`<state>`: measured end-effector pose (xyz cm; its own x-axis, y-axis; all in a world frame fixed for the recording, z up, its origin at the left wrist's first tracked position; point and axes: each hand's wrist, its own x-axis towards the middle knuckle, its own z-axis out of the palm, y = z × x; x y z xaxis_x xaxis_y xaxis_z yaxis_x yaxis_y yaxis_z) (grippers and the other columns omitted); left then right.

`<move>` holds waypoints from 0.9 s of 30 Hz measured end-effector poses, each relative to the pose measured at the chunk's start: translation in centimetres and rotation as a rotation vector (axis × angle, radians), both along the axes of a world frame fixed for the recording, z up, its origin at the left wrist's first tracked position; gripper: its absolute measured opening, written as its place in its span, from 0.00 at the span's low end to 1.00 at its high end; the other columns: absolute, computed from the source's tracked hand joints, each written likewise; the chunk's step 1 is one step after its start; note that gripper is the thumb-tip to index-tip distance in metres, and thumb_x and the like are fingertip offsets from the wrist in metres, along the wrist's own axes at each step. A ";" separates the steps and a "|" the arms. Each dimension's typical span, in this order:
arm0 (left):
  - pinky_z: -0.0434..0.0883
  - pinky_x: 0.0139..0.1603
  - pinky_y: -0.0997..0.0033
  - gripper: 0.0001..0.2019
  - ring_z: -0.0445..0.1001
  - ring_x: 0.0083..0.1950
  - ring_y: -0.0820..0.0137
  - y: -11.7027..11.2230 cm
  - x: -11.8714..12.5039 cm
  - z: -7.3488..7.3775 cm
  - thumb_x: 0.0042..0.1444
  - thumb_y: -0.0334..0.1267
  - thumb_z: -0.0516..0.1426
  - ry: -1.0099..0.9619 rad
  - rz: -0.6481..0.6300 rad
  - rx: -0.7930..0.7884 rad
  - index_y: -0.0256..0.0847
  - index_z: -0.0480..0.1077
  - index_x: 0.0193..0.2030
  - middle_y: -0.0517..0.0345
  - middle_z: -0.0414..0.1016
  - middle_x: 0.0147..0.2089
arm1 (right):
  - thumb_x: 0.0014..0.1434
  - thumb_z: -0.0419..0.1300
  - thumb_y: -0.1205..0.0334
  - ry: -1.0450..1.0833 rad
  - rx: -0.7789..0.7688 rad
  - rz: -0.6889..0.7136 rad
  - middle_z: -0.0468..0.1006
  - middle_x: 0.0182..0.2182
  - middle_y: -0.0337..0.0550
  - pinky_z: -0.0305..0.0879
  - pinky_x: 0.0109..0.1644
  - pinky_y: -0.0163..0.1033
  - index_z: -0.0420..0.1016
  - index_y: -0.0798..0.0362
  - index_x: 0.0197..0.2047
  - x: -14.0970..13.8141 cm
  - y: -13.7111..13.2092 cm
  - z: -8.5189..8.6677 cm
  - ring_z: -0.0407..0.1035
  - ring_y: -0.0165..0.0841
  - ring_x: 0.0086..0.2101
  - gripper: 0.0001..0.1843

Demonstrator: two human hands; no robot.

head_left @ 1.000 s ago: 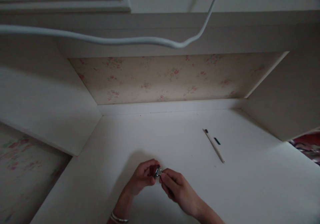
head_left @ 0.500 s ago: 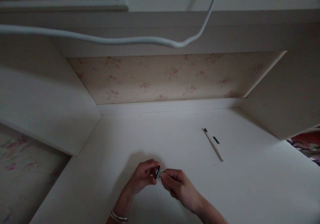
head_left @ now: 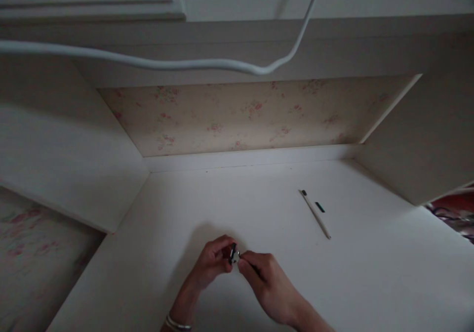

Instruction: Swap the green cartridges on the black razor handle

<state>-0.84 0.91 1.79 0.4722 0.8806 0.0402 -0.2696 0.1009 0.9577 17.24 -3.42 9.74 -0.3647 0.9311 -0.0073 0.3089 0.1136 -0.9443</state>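
Note:
My left hand (head_left: 213,260) is closed in a pinch, thumb below and fingers above, around a small black-and-silver piece (head_left: 234,255). The piece has a dark bar on its left side and a shiny metal part on its right; its exact kind is not clear. From the right, my right hand (head_left: 268,282) is closed too, with thumb and forefinger pinched at the metal part's edge. Whatever else lies inside those right fingers is hidden. Both hands are just above the white tabletop (head_left: 177,208), and a bracelet (head_left: 177,323) circles the left wrist.
A slim white stick, like a stylus, with a dark end (head_left: 316,214) lies to the right. Beside it is a small dark green strip (head_left: 320,207). A white cable (head_left: 207,65) crosses overhead, below a shelf (head_left: 237,9). Side panels (head_left: 418,139) flank the tabletop.
The black-and-silver piece has turned slightly between my fingers. My right hand has rotated a little, its fingers more tucked under; my left hand has barely moved. The camera view has shifted slightly.

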 end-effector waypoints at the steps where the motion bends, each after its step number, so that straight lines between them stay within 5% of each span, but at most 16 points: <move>1: 0.54 0.28 0.76 0.28 0.57 0.31 0.74 0.0 0.0 0.0 0.37 0.55 0.69 -0.006 -0.003 -0.005 0.36 0.75 0.39 0.59 0.61 0.32 | 0.67 0.49 0.58 -0.005 0.003 0.002 0.63 0.22 0.34 0.50 0.28 0.34 0.64 0.53 0.26 0.0 -0.1 0.0 0.56 0.28 0.24 0.18; 7: 0.54 0.29 0.75 0.27 0.58 0.31 0.73 0.0 0.3 0.6 0.39 0.56 0.68 0.019 -0.033 -0.004 0.35 0.75 0.39 0.57 0.63 0.33 | 0.67 0.49 0.55 0.054 -0.207 0.038 0.57 0.20 0.32 0.46 0.24 0.34 0.65 0.53 0.27 0.7 0.0 -0.6 0.51 0.28 0.22 0.18; 16: 0.55 0.27 0.74 0.28 0.60 0.26 0.77 -0.3 0.8 0.0 0.40 0.55 0.68 -0.212 -0.016 -0.156 0.38 0.74 0.43 0.57 0.66 0.33 | 0.66 0.50 0.49 0.161 -0.240 -0.038 0.54 0.20 0.32 0.45 0.23 0.34 0.60 0.52 0.25 0.7 0.1 -1.1 0.48 0.28 0.22 0.21; 27: 0.55 0.27 0.75 0.27 0.60 0.26 0.77 -0.5 1.0 -1.3 0.39 0.53 0.69 -0.271 -0.066 -0.218 0.38 0.74 0.43 0.61 0.63 0.27 | 0.67 0.50 0.45 0.273 -0.214 -0.055 0.55 0.20 0.32 0.43 0.23 0.34 0.73 0.55 0.32 -0.6 -0.4 -1.5 0.48 0.27 0.21 0.23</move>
<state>0.14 0.36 0.44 0.5264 0.8501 -0.0141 -0.4970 0.3211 0.8062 16.66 -3.81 8.26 -0.3298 0.9372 -0.1136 0.0422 -0.1056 -0.9935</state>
